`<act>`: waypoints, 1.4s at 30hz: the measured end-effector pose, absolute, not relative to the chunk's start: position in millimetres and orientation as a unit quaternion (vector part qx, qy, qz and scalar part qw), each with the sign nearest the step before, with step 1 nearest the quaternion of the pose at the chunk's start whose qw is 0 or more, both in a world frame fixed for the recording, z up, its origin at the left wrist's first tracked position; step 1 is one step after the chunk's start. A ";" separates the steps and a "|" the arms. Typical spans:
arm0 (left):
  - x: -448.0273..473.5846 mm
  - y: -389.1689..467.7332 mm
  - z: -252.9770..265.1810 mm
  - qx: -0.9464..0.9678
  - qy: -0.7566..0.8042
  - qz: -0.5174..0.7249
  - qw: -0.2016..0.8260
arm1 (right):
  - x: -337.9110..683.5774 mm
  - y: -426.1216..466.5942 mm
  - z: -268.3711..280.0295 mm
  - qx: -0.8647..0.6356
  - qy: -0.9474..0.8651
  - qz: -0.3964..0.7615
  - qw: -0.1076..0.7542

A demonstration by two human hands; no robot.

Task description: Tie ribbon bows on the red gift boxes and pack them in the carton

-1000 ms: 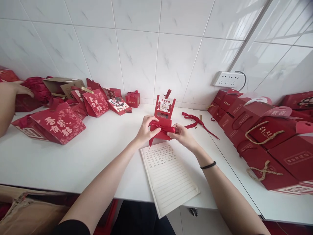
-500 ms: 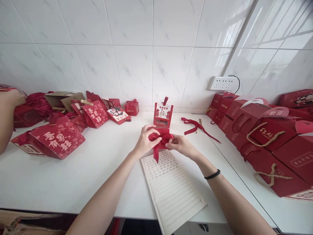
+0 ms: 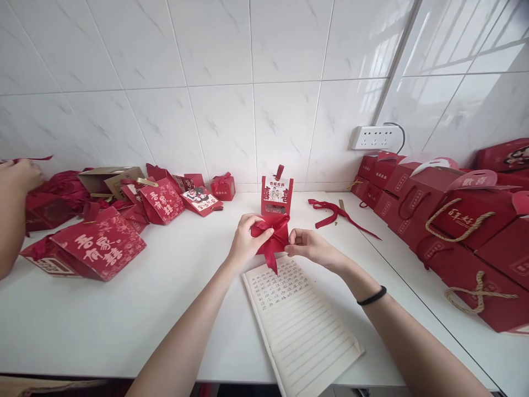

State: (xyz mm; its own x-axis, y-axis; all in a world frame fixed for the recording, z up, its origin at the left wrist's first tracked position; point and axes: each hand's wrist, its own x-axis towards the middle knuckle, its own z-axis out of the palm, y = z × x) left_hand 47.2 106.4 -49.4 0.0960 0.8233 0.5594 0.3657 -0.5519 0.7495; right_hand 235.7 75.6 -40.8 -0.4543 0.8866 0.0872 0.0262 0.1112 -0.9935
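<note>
A small red gift box (image 3: pixel 282 241) stands in front of me with a red satin ribbon (image 3: pixel 270 260) tied on top. My left hand (image 3: pixel 250 237) pinches the ribbon at its knot between thumb and fingers, on the box's left side. One ribbon tail hangs down the front towards the notebook. At the box's right edge, my right hand (image 3: pixel 306 246) has its fingers curled and its fingertips pressed together on what looks like another end of the ribbon, mostly hidden. Just behind stands a printed red card box (image 3: pixel 276 194) with a ribbon loop on top.
A lined notebook (image 3: pixel 306 325) with handwriting lies below the box. Loose cut ribbon (image 3: pixel 330 212) lies to the right. Large red boxes with rope handles (image 3: pixel 458 220) are stacked on the right. Several red gift boxes (image 3: pixel 99 242) sit left, beside another person's hand (image 3: pixel 20 176).
My right hand has drawn away from the bow to the right and slightly down. My left hand stays at the knot. The other person's hand has risen slightly with a ribbon strip.
</note>
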 end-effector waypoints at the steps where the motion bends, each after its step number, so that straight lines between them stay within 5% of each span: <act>1: 47.4 106.1 -49.4 0.707 0.422 0.524 0.218 | 236.6 75.9 -40.6 -0.362 -0.649 0.556 0.373; 11: 49.3 102.3 -48.6 0.715 0.442 0.490 0.231 | 239.9 61.4 -19.1 -0.452 -0.706 0.394 0.376; 18: 51.1 97.9 -50.6 0.727 0.454 0.469 0.211 | 216.8 52.8 -36.4 -0.469 -0.783 0.325 0.246; 39: 55.9 92.3 -47.7 0.722 0.473 0.467 0.194 | 184.7 37.3 -57.3 -0.395 -0.748 0.455 0.278; 42: 55.2 93.1 -47.5 0.721 0.473 0.465 0.199 | 200.8 44.6 -44.0 -0.426 -0.714 0.441 0.338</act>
State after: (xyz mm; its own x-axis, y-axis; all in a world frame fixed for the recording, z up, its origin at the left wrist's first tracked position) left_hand 55.2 93.1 -47.5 0.1197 0.8673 0.4831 0.4979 -0.4734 0.7266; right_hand 200.8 44.6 -44.0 -0.4079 0.9068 0.1068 0.3103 0.2477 -0.9178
